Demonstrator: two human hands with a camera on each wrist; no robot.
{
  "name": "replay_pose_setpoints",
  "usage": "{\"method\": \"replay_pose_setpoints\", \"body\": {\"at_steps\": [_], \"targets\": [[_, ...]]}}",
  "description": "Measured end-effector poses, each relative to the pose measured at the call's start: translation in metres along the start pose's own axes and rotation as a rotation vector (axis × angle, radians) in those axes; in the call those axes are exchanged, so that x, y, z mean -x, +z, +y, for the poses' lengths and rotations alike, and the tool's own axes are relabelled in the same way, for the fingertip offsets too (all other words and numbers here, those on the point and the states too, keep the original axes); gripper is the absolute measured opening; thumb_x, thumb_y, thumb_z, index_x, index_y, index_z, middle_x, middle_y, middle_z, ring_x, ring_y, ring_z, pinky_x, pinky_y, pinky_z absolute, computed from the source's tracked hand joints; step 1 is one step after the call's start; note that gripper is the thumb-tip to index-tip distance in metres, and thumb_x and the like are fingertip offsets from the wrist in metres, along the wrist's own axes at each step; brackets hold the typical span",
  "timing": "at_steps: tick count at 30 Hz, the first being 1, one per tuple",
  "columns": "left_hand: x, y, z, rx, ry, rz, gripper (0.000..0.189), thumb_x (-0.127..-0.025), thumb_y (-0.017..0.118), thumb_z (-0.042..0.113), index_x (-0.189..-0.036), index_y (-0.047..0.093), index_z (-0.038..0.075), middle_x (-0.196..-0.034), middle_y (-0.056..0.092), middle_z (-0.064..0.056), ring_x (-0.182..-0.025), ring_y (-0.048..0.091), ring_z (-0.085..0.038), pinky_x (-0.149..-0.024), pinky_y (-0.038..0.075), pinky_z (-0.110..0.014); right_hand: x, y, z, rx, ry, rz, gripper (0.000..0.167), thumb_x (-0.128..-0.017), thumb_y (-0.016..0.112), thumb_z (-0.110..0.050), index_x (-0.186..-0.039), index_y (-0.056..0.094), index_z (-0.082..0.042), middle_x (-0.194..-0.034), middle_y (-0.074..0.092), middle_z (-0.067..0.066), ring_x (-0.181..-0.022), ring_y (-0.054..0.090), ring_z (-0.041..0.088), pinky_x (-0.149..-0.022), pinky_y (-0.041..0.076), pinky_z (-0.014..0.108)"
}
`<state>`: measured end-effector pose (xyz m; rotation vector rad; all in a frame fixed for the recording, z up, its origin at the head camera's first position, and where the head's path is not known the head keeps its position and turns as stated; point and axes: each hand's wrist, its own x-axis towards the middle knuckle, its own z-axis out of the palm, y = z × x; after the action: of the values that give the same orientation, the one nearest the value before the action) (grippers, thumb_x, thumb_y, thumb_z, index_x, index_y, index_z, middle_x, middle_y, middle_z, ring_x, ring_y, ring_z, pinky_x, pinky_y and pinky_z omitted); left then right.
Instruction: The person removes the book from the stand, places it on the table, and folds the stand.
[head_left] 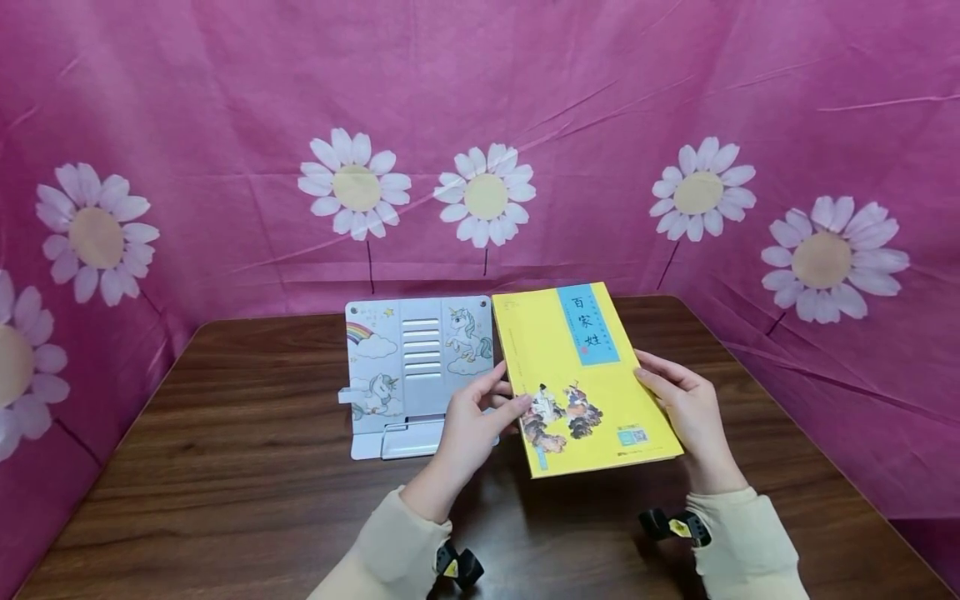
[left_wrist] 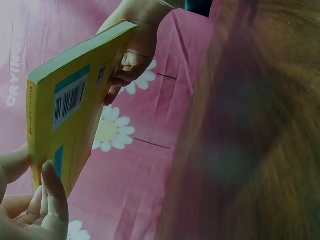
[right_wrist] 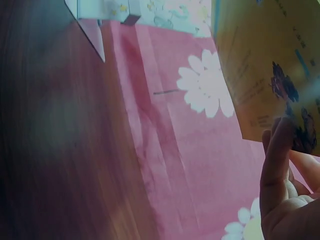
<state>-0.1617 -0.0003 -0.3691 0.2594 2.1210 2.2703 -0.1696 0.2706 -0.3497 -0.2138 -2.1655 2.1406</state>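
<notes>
A closed yellow book (head_left: pixel 555 350) with a blue title panel is held above the table, tilted, its front cover facing up in the head view. My left hand (head_left: pixel 480 412) pinches its left edge, thumb on the cover and fingers behind; the left wrist view shows the spine and the back cover with a barcode. My right hand (head_left: pixel 686 412) grips the opposite edge, thumb on top, fingers underneath. Beside the book, to its left, a white book stand (head_left: pixel 423 392) printed with unicorns and a rainbow stands on the table, partly hidden by my left hand.
A dark wooden table (head_left: pixel 247 467) lies under everything. Behind it hangs a pink cloth (head_left: pixel 562 75) with large white daisies. The stand has a row of slots, a wire piece at its front and a small tab sticking out on its left.
</notes>
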Motion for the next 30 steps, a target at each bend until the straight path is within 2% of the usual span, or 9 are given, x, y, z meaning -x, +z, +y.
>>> {"method": "replay_pose_setpoints", "body": {"at_steps": [8,17,24,30], "targets": [[-0.003,0.014,-0.008,-0.012,0.004,-0.014,0.061,-0.089,0.073,0.011,-0.143,0.048,-0.001,-0.102,0.066,-0.018,-0.074,0.061,-0.005,-0.071,0.059,-0.05,-0.005,-0.013,0.008,0.001,0.039,0.013,0.031,-0.092,0.072,-0.028,-0.122,0.072,-0.026,-0.084,0.075,-0.013,-0.067,0.072,0.01,-0.06,0.059,0.025],[-0.007,0.022,-0.015,-0.031,0.001,-0.02,0.061,-0.09,0.073,0.012,-0.144,0.048,-0.001,-0.104,0.066,-0.018,-0.075,0.06,-0.005,-0.066,0.06,-0.037,-0.01,-0.021,0.013,-0.018,0.053,-0.007,0.027,-0.092,0.071,-0.027,-0.119,0.074,-0.027,-0.085,0.075,-0.012,-0.068,0.073,0.01,-0.062,0.059,0.025],[-0.01,0.025,-0.017,-0.028,-0.002,-0.02,0.06,-0.09,0.072,0.011,-0.144,0.047,0.001,-0.107,0.067,-0.019,-0.074,0.06,-0.006,-0.065,0.06,-0.04,-0.013,-0.025,0.018,0.01,0.077,0.002,0.03,-0.092,0.071,-0.028,-0.122,0.072,-0.026,-0.084,0.074,-0.014,-0.069,0.072,0.009,-0.063,0.059,0.024],[-0.011,0.028,-0.02,-0.041,-0.003,-0.018,0.059,-0.091,0.072,0.012,-0.144,0.048,0.001,-0.106,0.067,-0.018,-0.072,0.059,-0.006,-0.062,0.059,-0.035,-0.018,-0.028,0.023,0.037,0.109,0.018,0.037,-0.092,0.071,-0.032,-0.128,0.068,-0.024,-0.084,0.074,-0.015,-0.07,0.072,0.009,-0.064,0.059,0.024]]}}
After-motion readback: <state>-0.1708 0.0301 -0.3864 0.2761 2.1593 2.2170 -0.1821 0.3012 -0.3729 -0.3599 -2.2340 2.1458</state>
